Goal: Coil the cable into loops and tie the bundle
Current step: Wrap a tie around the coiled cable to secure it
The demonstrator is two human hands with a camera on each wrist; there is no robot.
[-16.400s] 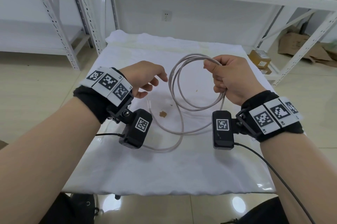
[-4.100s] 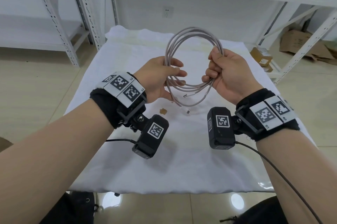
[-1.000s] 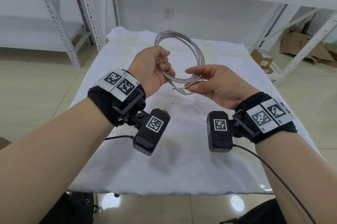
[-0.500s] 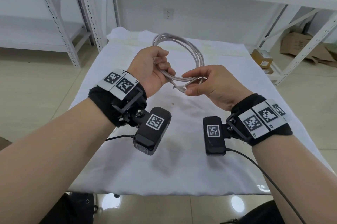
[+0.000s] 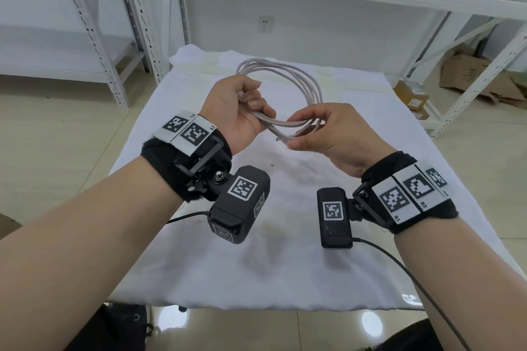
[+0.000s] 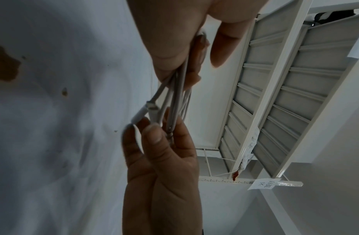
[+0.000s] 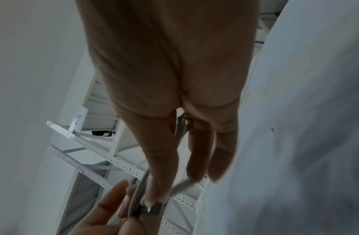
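A pale grey cable (image 5: 282, 124) is wound into several loops and held above the table. My left hand (image 5: 253, 105) grips the left side of the bundle, fingers curled round the strands (image 6: 175, 95). My right hand (image 5: 293, 131) is at the bottom of the loops, thumb and fingers pinching the loose end by its white connector (image 6: 139, 115). The connector tip (image 5: 281, 139) pokes out left of my right thumb. In the right wrist view my right hand's fingers (image 7: 162, 167) hang down over the strands (image 7: 180, 127), with the left hand (image 7: 106, 214) below.
A table under a white cloth (image 5: 285, 250) lies beneath my hands, with a brown stain (image 6: 5, 63) on it. White metal shelving (image 5: 94, 22) stands at the back left and right. Cardboard boxes (image 5: 467, 71) sit on the floor at the right.
The right hand has rolled from palm-up to thumb-down and its fingers have closed on the loose end. The left hand keeps its grip on the coil, which stays in place.
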